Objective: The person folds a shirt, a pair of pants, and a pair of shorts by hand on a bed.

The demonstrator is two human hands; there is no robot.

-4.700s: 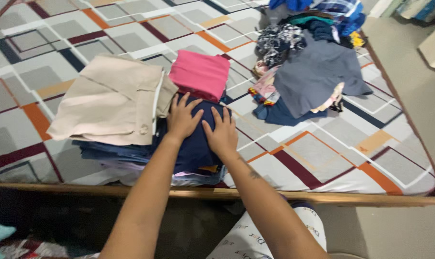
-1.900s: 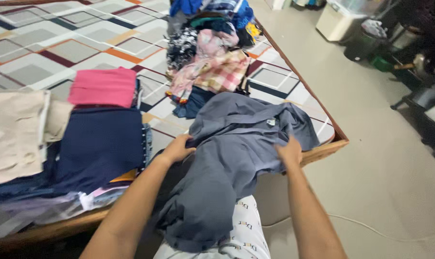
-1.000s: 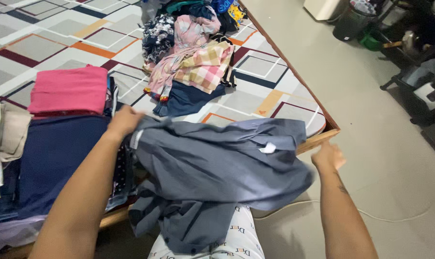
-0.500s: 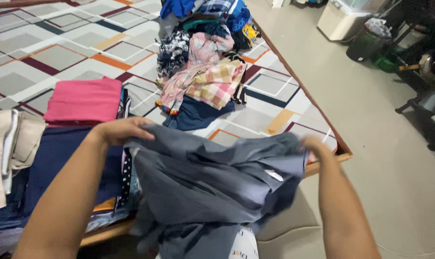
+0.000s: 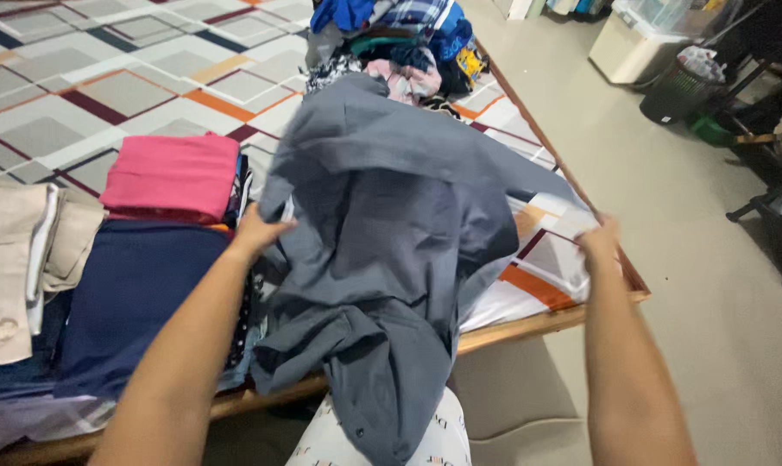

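Observation:
A large grey garment [image 5: 391,224] billows up over the bed's near right corner, its lower part drooping past the wooden bed edge [image 5: 529,324] toward my lap. My left hand [image 5: 260,231] is shut on its left edge. My right hand [image 5: 600,245] grips its right edge near the bed corner, partly blurred. To the left lie folded clothes: a navy piece [image 5: 141,293], a pink one [image 5: 173,176] and a beige one [image 5: 15,250].
A heap of unfolded clothes [image 5: 400,39] sits at the far side of the patterned bed sheet [image 5: 106,86]. On the floor to the right stand a white bin [image 5: 633,47], a dark basket [image 5: 677,86] and dark furniture [image 5: 771,207].
The grey garment has been flung up and forward, now covering the plaid and pink clothes. My hands have spread wider and moved forward; earlier both hands pressed the navy stack.

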